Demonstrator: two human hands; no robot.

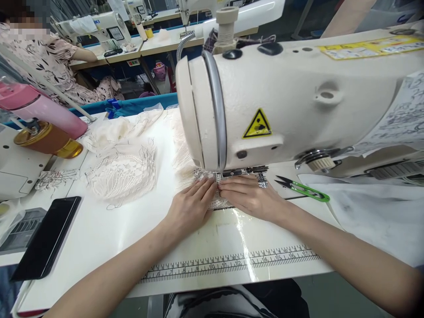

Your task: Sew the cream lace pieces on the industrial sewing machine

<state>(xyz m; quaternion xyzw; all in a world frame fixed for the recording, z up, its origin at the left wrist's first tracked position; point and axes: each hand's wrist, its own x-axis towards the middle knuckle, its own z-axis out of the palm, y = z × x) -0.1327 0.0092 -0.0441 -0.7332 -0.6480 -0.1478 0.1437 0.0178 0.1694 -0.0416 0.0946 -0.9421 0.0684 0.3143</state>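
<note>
My left hand [192, 204] lies flat on the white table, fingers stretched out and pressing a narrow strip of white lace [217, 204] just below the needle of the cream sewing machine [298, 97]. My right hand [250, 195] lies flat beside it, fingertips on the same lace, the two hands almost touching. The presser foot [220, 176] sits right above the fingertips. More lace trails behind the machine head to a loose heap of lace pieces [122, 172] at the left.
Green thread snips [303, 188] lie right of my right hand. A black phone [46, 236] rests at the table's left edge, a pink bottle [43, 110] and gold bottle [49, 140] behind it. A printed ruler [232, 263] runs along the front edge. Another person [49, 62] sits far left.
</note>
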